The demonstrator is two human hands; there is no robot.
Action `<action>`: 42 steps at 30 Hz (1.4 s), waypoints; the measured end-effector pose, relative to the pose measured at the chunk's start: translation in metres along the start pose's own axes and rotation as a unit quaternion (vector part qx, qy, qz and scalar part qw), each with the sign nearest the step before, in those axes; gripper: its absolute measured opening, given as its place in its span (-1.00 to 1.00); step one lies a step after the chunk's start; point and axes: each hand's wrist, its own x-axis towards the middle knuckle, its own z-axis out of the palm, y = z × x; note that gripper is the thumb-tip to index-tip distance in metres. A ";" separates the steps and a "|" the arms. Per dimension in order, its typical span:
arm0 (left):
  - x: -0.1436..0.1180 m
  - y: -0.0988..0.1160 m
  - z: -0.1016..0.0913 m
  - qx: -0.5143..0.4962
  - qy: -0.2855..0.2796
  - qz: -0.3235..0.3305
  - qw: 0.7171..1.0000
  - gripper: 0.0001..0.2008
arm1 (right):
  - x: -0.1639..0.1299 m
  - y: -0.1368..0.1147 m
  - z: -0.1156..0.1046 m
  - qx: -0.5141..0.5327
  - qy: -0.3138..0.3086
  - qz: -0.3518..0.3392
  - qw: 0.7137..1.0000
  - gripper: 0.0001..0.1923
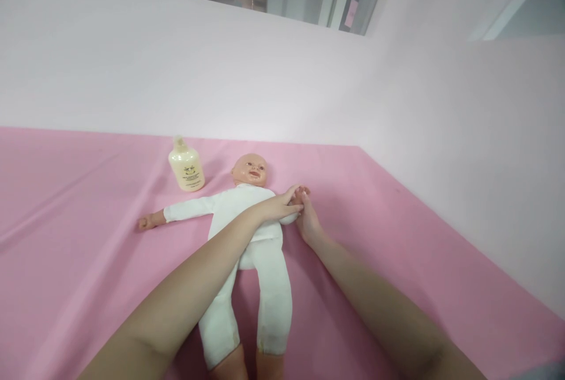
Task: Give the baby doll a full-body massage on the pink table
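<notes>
Counting first: one plastic baby doll in a white cloth romper point(247, 221), one squat cream-coloured plastic bottle with a pump-style cap point(186, 166), two bare hands, and that's about it on the pink cloth-covered surface point(66, 233).

So the doll lies flat on its back near the middle of the pink surface, head toward the white wall point(282, 74), legs pointing back at the camera. One doll arm is stretched straight out to the picture's left, with its small bare hand lying on the cloth. The other doll arm is the one being handled.

The left hand point(282, 206) reaches across the doll's chest, and its fingers wrap over the white sleeve near the wrist end, closed loosely around it. The right hand point(309, 221) comes in from the other side, just beside the doll's shoulder, with its fingers point(302, 195) curled up around the doll's tiny hand, so the two sets of fingertips meet right there. The doll's arm sits pinched between both hands.

The bottle stands upright just beside the doll's head, on the picture's left, not touching it. It has a small dark logo and lines of print on the front, but it's way too tiny and blurry to read.
</notes>
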 end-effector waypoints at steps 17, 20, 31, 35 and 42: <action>0.000 0.000 0.000 0.021 0.004 -0.009 1.000 -0.25 | -0.005 -0.006 0.005 -0.013 0.006 0.009 1.000 -0.55; 0.001 0.000 0.000 0.021 -0.004 -0.007 1.000 -0.26 | -0.005 -0.007 0.006 -0.014 0.010 0.012 1.000 -0.53; -0.002 0.003 -0.001 0.012 -0.005 0.001 1.000 -0.27 | -0.005 -0.006 0.006 -0.014 0.003 0.011 1.000 -0.56; -0.001 0.001 0.000 0.008 -0.002 0.004 1.000 -0.27 | -0.005 -0.007 0.006 -0.022 0.004 0.009 1.000 -0.51; 0.003 -0.008 0.000 0.002 0.000 0.007 1.000 -0.24 | -0.004 -0.005 0.006 -0.013 0.007 0.005 1.000 -0.53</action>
